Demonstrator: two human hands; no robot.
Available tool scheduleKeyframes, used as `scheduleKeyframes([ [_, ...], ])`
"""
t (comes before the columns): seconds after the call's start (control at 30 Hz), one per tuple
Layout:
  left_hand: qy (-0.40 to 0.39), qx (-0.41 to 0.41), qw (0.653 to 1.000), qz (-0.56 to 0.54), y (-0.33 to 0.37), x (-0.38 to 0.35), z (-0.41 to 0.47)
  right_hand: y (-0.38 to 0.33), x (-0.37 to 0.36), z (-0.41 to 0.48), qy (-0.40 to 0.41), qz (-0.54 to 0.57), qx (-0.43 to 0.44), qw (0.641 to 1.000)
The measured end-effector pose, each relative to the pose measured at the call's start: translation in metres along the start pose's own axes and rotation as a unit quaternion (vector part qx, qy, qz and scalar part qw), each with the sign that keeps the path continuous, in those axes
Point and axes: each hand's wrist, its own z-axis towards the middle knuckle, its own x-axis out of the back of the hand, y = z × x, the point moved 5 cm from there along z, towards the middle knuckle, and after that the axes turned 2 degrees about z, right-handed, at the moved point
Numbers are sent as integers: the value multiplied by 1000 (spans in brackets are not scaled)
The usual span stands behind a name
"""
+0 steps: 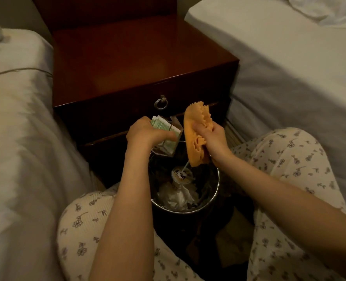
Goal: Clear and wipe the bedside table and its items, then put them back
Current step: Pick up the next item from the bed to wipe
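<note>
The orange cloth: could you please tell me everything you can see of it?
The orange cloth looks like soft fabric with zigzag-cut edges. It is bunched and folded, its upper end standing up and its lower end hanging. The right hand grips its middle, holding it above the waste bin.

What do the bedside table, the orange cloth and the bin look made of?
Bedside table: reddish wood or veneer, glossy, with sheen on top. Orange cloth: soft fabric, perhaps microfibre, folds, zigzag edge. Bin: probably metal, shiny silvery rim.
</note>
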Motion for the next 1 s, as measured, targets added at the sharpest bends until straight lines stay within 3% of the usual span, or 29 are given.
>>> scheduleKeyframes([
  [0.13, -23, 25, 999, -3, 0, -10, -1, -5, -11, -2, -45, -42, 39, 997],
  [0.23, -13, 32, 999, 39, 0, -10, 0, 5, -10, -1, -22, -80, 18, 996],
  [0.37, 4, 26, 1000, 11, 1, -7, 0, 7, -12, 1, -46, 7, -30, 998],
  [0.47, -74, 15, 994, -74, 6, -15, -7, 14, -17, 0, -99, 44, -87, 990],
  [0.63, -200, -47, 971, -120, 12, -23, -12, 15, -8, 6, -96, 103, -104, 985],
  [1.0, -131, 0, 983, -130, -2, -19, 6, 5, -10, 2, -98, 39, -46, 993],
])
